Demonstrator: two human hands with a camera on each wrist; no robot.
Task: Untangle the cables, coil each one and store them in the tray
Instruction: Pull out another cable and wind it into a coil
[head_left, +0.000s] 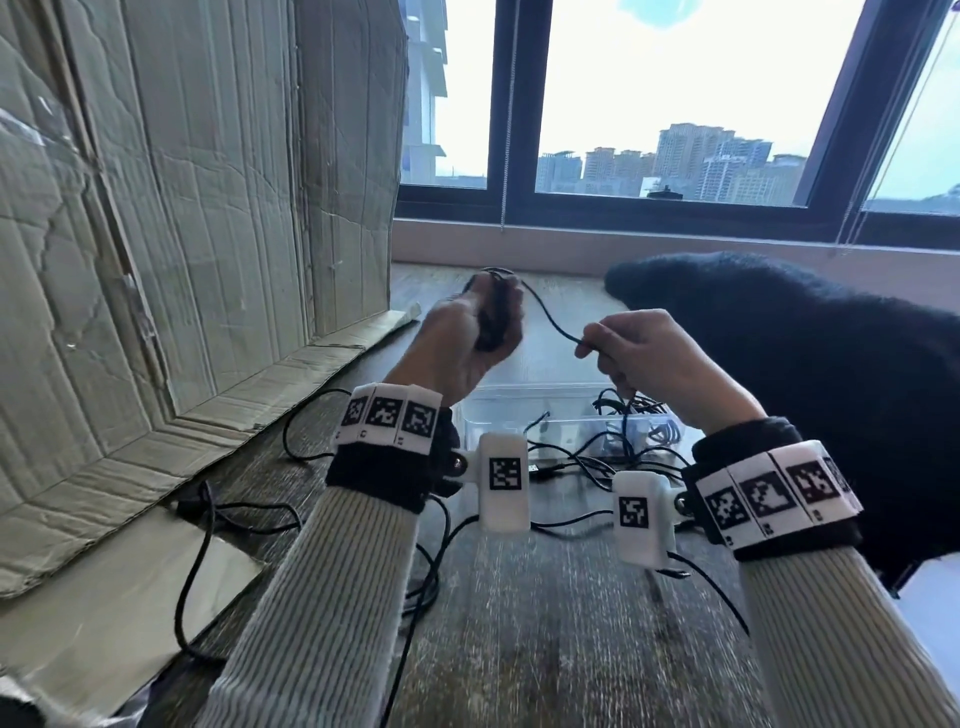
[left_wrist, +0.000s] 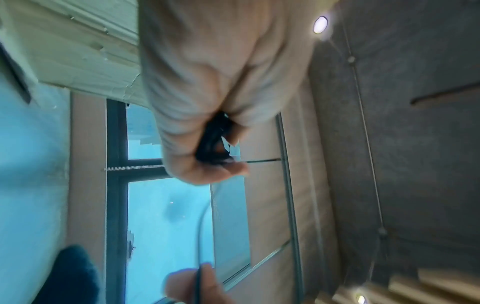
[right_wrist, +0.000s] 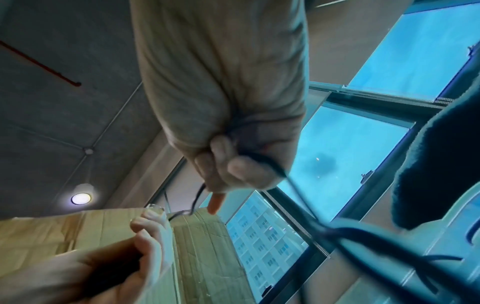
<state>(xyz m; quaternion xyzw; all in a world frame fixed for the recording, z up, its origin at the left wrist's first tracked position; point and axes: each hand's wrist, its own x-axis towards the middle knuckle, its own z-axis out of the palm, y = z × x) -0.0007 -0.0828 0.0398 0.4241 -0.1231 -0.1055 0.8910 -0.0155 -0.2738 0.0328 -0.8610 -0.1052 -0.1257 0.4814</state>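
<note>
My left hand (head_left: 470, 332) was clamped round a half-wound black coil (head_left: 491, 325), and my right hand (head_left: 654, 358) pinched that same cable's free run (head_left: 550, 319), feeding it across. Some cables already lay in the clear tray (head_left: 519, 410) beyond my wrists. I judged the job partly done: several loose cables (head_left: 431, 571) sprawled on the tabletop (head_left: 571, 649), not yet coiled.

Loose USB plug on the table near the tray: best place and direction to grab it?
Pinch the plug by its rigid body, on the two long sides, coming from above. It lies flat on the table in front of the tray, amid loose cables, so a top pinch looks least likely to snag them. Both hands are busy: the left hand grips a coil, the right hand pinches its tail.
</note>
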